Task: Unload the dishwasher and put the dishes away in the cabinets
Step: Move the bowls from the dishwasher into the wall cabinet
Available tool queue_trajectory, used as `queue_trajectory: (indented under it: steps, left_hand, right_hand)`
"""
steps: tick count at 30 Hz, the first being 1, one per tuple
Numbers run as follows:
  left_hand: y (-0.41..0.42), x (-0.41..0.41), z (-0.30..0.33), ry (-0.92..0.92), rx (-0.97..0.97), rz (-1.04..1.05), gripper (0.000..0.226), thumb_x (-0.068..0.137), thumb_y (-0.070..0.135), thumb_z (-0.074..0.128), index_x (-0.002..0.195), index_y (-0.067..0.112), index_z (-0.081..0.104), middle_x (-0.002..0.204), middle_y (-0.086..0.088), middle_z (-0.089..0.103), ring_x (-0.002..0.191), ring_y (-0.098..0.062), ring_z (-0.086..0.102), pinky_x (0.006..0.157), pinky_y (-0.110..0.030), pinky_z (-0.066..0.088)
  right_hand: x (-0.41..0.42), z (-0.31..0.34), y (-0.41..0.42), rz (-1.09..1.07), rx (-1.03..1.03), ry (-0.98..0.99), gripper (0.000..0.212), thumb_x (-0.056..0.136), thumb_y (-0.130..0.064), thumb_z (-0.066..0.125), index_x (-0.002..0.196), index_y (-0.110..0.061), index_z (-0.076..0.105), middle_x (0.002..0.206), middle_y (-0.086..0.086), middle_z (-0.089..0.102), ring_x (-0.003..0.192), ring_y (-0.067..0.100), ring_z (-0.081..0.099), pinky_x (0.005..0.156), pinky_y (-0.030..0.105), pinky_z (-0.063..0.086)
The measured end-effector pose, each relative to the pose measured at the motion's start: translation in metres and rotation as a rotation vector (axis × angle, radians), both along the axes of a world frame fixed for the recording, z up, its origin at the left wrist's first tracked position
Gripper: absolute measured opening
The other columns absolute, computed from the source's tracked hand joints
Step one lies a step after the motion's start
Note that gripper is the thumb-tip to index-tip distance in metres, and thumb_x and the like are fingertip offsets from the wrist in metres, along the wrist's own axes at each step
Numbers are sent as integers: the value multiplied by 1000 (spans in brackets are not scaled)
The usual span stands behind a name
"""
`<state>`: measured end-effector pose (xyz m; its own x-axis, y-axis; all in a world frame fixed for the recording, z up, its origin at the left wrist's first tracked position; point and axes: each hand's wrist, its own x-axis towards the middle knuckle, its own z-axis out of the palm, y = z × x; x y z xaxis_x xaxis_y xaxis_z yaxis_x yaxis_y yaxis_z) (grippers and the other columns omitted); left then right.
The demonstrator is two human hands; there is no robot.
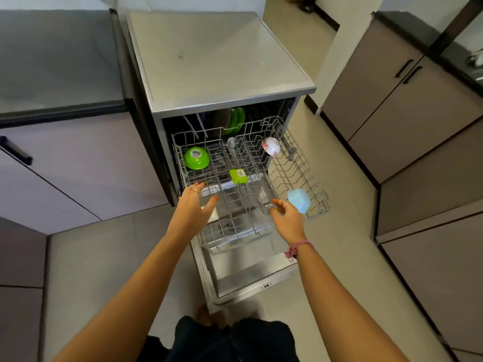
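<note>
Reaching over pulled-out upper rack (261, 178) of dishwasher (222, 74) — nothing grasped.
Left hand (194, 207), right hand (286, 218): each grip spread, empty; green bowl (196, 158) upturned frame centre-left, blue cup (299, 203) beside right hand — draining.

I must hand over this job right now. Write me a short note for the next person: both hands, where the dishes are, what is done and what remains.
Left hand: open, over the pulled-out upper rack, holding nothing.
Right hand: open, beside the blue bowl, not gripping it.
In the rack: green bowl, green square container, white patterned cup, blue bowl. Green plates stand further back inside.
Done: door down, rack out.
Left: everything still to go to the cabinets.
</note>
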<state>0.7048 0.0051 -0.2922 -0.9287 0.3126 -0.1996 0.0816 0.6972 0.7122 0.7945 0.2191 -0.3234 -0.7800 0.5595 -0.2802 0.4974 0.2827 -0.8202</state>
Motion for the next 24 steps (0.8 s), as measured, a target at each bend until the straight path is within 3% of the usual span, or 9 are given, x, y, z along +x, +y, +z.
queue_trajectory:
  steps: [4, 10, 16, 19, 22, 24]
  left_hand:
    - [3, -5, -10, -45, -22, 35, 61, 95, 36, 51, 146, 7, 32, 149, -10, 33, 137, -24, 33, 112, -36, 29]
    - [21, -27, -25, -89, -24, 125, 61, 95, 32, 53, 146, 7, 30, 150, -9, 31, 139, -23, 31, 114, -35, 26]
    - [64, -94, -49, -118, -73, 263, 61, 94, 25, 54, 145, 3, 30, 149, -14, 32, 137, -27, 33, 112, -34, 26]
    - [86, -139, -71, -148, -119, 326, 58, 93, 22, 56, 142, -1, 34, 142, -20, 37, 131, -34, 39, 107, -38, 32]
    - [106, -178, -98, -179, -167, 379, 43, 91, 18, 57, 125, -4, 45, 126, -25, 45, 114, -41, 47, 91, -43, 39]
    - [116, -197, -114, -195, -224, 372, 48, 91, 16, 58, 131, -3, 40, 133, -25, 40, 118, -41, 45, 95, -45, 38]
  right_hand:
    - [-30, -7, 11, 40, -23, -35, 31, 92, -14, 54, 123, -12, 58, 118, 6, 61, 111, 21, 57, 90, 28, 45]
    - [-78, -29, 38, 81, -56, -86, 32, 91, -18, 56, 123, -16, 59, 124, 8, 61, 113, 24, 57, 98, 40, 47]
    - [-135, -53, 92, 122, -80, -113, 34, 92, -12, 55, 125, -8, 58, 123, 9, 61, 107, 21, 58, 84, 25, 43]
    - [-168, -68, 126, 137, -64, -130, 35, 92, -16, 56, 127, -9, 57, 121, 5, 63, 112, 22, 58, 92, 29, 45]
    - [-206, -86, 161, 153, -13, -148, 36, 93, -15, 54, 129, -8, 55, 115, 5, 63, 102, 18, 57, 87, 26, 43]
    - [-231, -99, 176, 184, 17, -142, 34, 92, -13, 54, 125, -6, 56, 109, 12, 65, 95, 25, 59, 83, 33, 46]
